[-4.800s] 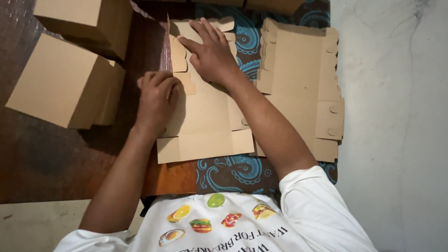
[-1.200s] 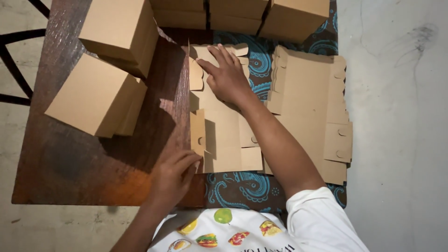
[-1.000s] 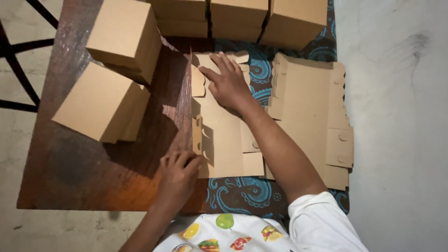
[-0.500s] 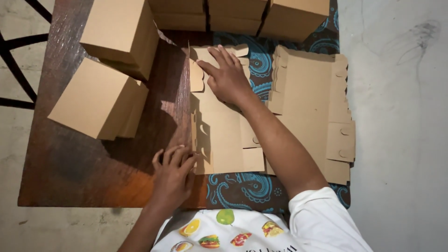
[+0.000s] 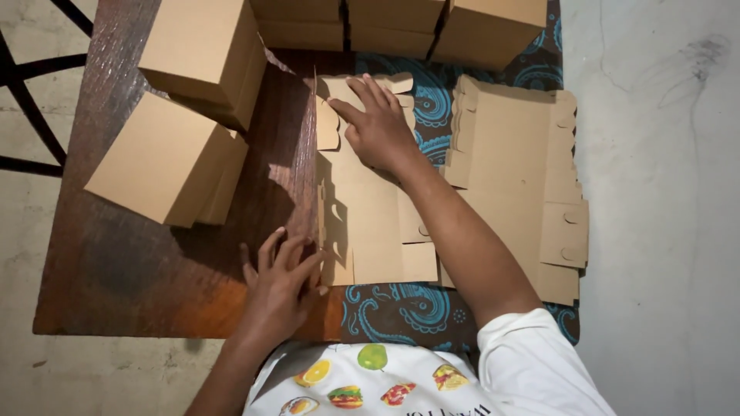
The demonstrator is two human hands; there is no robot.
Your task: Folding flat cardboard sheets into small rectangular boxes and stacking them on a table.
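A flat brown cardboard box blank (image 5: 370, 216) lies on the dark wooden table (image 5: 154, 262), partly over a blue patterned cloth (image 5: 401, 308). Its left side flap stands upright along the edge. My right hand (image 5: 378, 127) presses flat on the far part of the blank, fingers spread. My left hand (image 5: 281, 281) rests at the near left corner, fingers apart, touching the raised flap's lower end.
A stack of flat box blanks (image 5: 516, 177) lies to the right. Folded cardboard boxes stand at the left (image 5: 166, 158), one stacked higher (image 5: 204, 54), and several more along the far edge (image 5: 401, 23). A grey floor (image 5: 663, 192) lies to the right.
My left hand slid from beside the raised flap down to its near left corner, and the flap now stands upright. My right hand stayed pressed on the blank.
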